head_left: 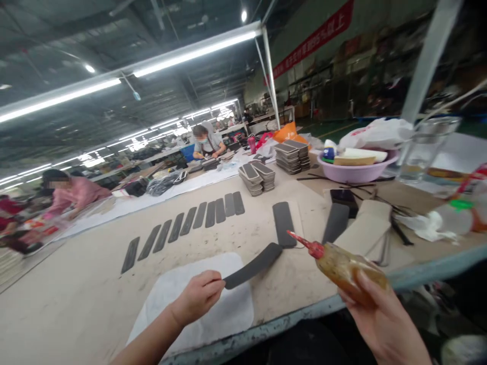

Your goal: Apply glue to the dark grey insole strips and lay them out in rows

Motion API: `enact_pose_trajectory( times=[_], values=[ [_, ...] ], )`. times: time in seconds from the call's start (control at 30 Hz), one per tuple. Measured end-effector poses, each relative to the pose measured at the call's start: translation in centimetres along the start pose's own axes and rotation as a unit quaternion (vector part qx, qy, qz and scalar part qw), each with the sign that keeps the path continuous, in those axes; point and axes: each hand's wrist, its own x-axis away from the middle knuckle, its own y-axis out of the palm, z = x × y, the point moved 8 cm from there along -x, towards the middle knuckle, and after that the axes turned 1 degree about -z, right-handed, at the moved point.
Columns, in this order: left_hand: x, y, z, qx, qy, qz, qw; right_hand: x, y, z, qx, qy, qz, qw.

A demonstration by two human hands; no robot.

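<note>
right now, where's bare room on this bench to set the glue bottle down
Bare bench for the glue bottle lies left of the white sheet, nearer you than the row of dark strips. The right side, around the beige pads and pink basin, is crowded.

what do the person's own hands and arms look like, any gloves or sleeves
No gloves on the left hand or the right hand, and no ring, watch or bracelet shows. The left forearm is uncovered to the picture's edge; no sleeve is in view.
</note>
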Motion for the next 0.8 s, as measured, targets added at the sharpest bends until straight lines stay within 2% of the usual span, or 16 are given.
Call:
enact_pose_trajectory(
  times=[0.13, 0.27, 0.33, 0.43, 0.6, 0.7, 0.8],
  values=[
    [6.6, 1.7, -0.7, -0.008, -0.028, -0.063, 0.998, 1.2, 1.7, 2.8, 0.102, 0.003, -0.059, 0.993],
    [9.3, 3.3, -1.5, 0.005, -0.040, -0.055, 0.998, 3.1, 4.2, 5.7, 0.239, -0.038, -0.141, 0.960],
    [9.7, 3.6, -1.7, 0.012, -0.053, -0.036, 0.998, 4.0, 5.6, 7.0, 0.330, -0.068, -0.185, 0.923],
    [10.0, 3.7, -2.0, 0.016, -0.074, -0.018, 0.997, 5.7, 8.1, 8.3, 0.439, -0.141, -0.246, 0.853],
    [9.9, 3.3, -1.8, 0.008, -0.071, -0.014, 0.997, 8.9, 12.1, 10.7, 0.508, -0.273, -0.365, 0.731],
    [9.8, 3.5, -1.7, 0.005, -0.065, -0.032, 0.997, 10.2, 13.3, 12.1, 0.507, -0.317, -0.408, 0.690],
    [9.7, 3.7, -1.8, 0.003, -0.068, -0.045, 0.997, 10.9, 13.8, 13.0, 0.505, -0.334, -0.438, 0.665]
  ],
)
